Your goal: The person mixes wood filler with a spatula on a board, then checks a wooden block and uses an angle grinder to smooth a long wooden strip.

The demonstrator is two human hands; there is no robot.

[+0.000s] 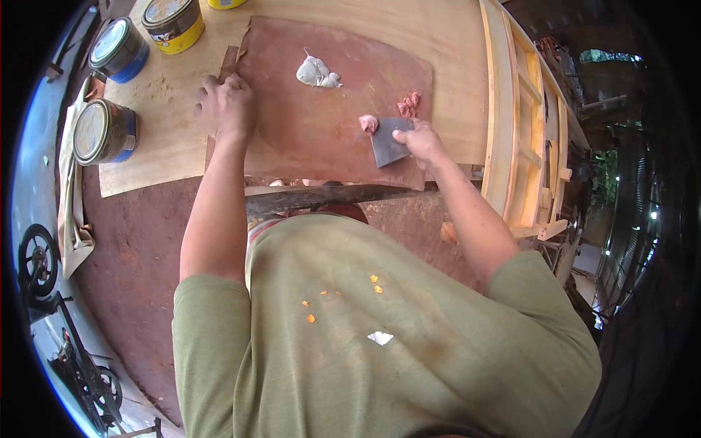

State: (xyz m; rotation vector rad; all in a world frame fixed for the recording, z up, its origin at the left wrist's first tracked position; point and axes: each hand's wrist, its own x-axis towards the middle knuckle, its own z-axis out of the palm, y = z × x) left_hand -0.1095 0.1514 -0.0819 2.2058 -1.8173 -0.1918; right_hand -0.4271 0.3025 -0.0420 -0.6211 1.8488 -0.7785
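Note:
My right hand (423,142) grips a flat grey putty scraper (391,150), its thumb pressed on the blade's face. A dab of pink putty (369,124) sits at the scraper's upper left corner. Just beyond the blade lies a rougher pink-red clump of putty (409,104). Under both is a reddish-brown board (307,131), with a blob of whitish paste (317,73) near its far side. My left hand (228,108) is closed over the board's left edge, beside a narrow brown strip (228,62); its fingertips are partly hidden.
A pale plywood sheet (164,157) lies under the board. Several paint cans stand at the left, including one with a yellow band (174,25) and a nearer one (104,131). A wooden frame (522,124) stands along the right. A motorcycle (80,365) is at far lower left.

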